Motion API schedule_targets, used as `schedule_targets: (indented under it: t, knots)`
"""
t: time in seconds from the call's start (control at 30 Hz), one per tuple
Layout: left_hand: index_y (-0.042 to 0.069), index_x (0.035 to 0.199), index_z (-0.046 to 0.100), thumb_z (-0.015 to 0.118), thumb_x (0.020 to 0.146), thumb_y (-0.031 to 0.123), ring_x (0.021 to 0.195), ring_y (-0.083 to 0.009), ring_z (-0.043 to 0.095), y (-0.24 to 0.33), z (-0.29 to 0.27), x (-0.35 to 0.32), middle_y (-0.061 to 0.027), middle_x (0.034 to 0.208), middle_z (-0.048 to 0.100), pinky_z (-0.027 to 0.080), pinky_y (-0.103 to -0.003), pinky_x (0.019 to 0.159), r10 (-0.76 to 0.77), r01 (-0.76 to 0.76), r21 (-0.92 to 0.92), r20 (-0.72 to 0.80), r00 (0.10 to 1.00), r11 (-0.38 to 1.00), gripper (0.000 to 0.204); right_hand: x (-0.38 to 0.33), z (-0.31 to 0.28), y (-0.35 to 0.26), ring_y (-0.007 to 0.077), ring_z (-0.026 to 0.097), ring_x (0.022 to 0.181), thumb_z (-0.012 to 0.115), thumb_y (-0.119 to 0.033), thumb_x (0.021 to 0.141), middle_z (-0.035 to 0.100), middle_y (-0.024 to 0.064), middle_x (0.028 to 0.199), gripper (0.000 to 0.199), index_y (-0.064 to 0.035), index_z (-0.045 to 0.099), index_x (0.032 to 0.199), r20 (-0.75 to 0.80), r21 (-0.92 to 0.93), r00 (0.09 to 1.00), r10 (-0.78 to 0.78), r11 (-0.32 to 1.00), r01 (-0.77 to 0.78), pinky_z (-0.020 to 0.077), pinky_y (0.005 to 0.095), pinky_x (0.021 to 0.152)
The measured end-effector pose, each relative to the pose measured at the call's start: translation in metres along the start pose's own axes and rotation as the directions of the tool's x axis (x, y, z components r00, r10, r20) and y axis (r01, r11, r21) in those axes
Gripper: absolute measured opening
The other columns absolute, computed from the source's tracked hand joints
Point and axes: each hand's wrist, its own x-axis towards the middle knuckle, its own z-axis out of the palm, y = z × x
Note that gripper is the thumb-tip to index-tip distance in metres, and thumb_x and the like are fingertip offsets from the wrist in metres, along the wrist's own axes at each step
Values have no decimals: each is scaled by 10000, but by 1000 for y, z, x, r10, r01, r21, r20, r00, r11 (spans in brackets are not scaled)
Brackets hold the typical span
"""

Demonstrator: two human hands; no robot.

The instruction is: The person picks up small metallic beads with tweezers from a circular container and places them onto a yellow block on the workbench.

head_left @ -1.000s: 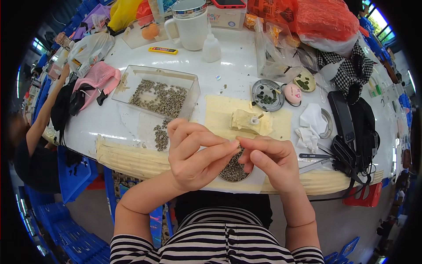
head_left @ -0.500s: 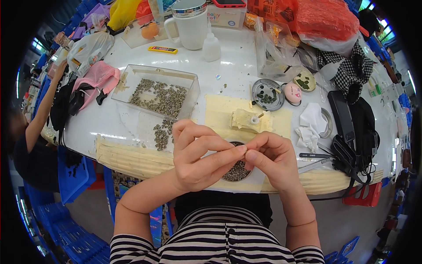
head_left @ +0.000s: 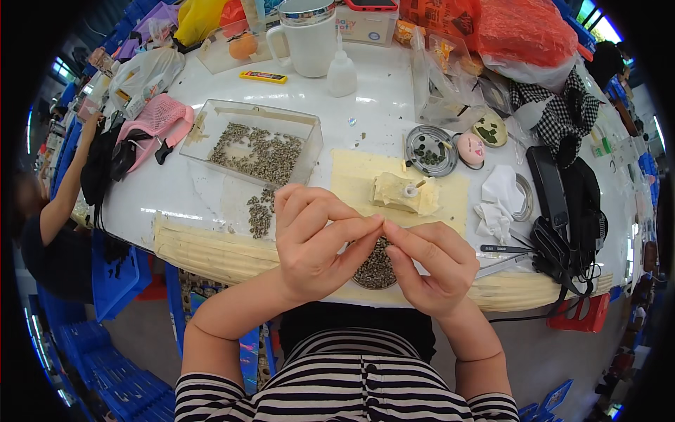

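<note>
Just below your fingertips sits a round dish [head_left: 368,288], near your side of the table [head_left: 176,197] and partly hidden behind your left hand [head_left: 313,243] and right hand [head_left: 436,271]. Small grey-brown pieces [head_left: 376,270] with a metallic shine lie jumbled together inside it, thickly covering the part you can see. Anything you pinch above the dish is too small to make out.
</note>
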Motion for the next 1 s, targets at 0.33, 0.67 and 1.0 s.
schedule_targets:
  t: [0.33,0.67,1.0]
  knots:
    - [151,956,788,861,619,88,780,-158,547,3,-4,1,75,825,636,346,-352,762,31,-31,-24,9,999,999,351,0,-10,-1,121,663,728,736,15,863,735,101,875,249,17,755,1111,210,368,910,358,833,-412,533,250,663]
    - [163,1005,802,836,598,134,835,-154,541,3,-4,-2,91,863,654,349,-346,781,92,-90,-32,43,995,995,409,-3,-11,-2,97,661,764,734,-33,910,727,62,879,126,38,731,1014,350,567,749,563,509,-648,522,233,682]
    - [142,920,777,858,621,72,793,-169,551,1,-1,1,68,804,628,348,-351,763,-15,15,-27,24,1000,1000,317,0,-5,-2,151,616,629,810,7,771,687,65,801,250,-33,781,1016,-3,90,998,58,994,-58,470,259,536]
